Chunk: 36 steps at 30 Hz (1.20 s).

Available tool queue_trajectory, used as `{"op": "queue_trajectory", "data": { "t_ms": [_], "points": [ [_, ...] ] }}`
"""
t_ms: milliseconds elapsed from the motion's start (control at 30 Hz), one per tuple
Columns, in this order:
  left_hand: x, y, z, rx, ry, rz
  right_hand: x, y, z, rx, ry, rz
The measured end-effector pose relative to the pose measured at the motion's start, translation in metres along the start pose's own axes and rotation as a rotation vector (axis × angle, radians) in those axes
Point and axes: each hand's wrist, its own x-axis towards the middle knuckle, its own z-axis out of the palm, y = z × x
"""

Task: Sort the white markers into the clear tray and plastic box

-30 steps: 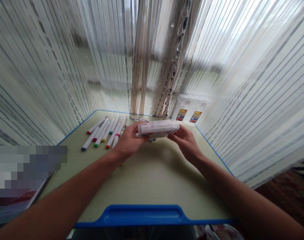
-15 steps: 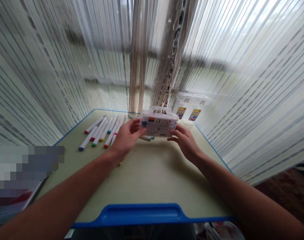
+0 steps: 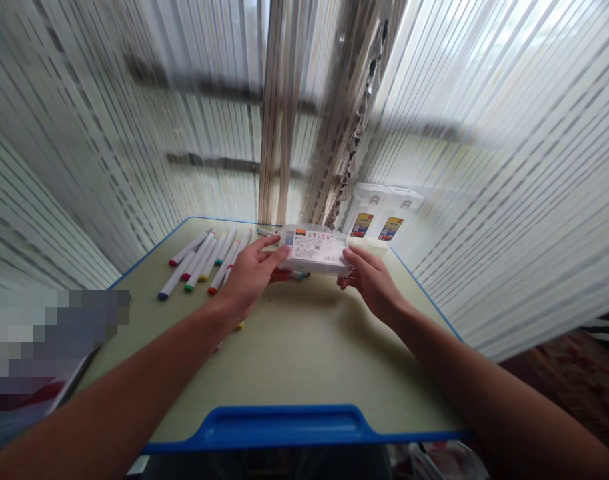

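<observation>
Case point(image 3: 329, 265) held above table point(image 3: 304, 353), markers point(image 3: 199, 263) toward nine o'clock. Left hand point(image 3: 254, 270) grips nine o'clock end, right hand point(image 3: 371, 277) three o'clock end. Looks light, stiff, probably slick, maybe brittle; best held by both ends.

I take this for a room in a home. What tells me is the light-coloured worktop point(image 3: 309, 353) with blue plastic trim and a moulded front ledge, household furniture by its look. Behind the worktop I see string curtains point(image 3: 209, 127) with daylight coming through them. Low to its right I make out a reddish patterned textile point(image 3: 559, 367), too dim to identify further.
</observation>
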Motion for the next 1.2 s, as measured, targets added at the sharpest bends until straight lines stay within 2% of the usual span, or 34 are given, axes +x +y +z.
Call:
{"op": "queue_trajectory", "data": {
  "t_ms": [133,300,467,633,767,900,1067,1200],
  "points": [
    [-0.001,0.002,-0.001,0.044,-0.014,-0.019,0.002,0.0,-0.002,0.106,0.012,0.034],
    [-0.002,0.0,-0.001,0.127,-0.111,0.01,0.002,-0.002,0.001,0.173,0.002,0.095],
    [0.0,-0.004,-0.004,0.291,-0.172,0.143,0.0,-0.004,0.003,0.174,0.028,0.074],
    [0.0,-0.01,-0.004,0.591,-0.132,0.289,0.002,-0.004,0.003,0.159,0.05,0.042],
    [-0.003,-0.015,0.004,0.794,-0.142,0.451,0.003,-0.006,0.005,0.177,0.112,-0.003],
    [-0.005,-0.015,0.016,0.891,-0.201,0.428,0.003,-0.008,0.006,0.23,0.144,-0.027],
    [-0.004,-0.013,0.029,1.009,-0.209,0.33,-0.004,-0.006,0.008,0.217,0.02,-0.098],
    [-0.001,-0.01,0.039,0.919,-0.204,0.344,-0.01,-0.007,0.011,0.191,-0.154,-0.196]
  ]
}}
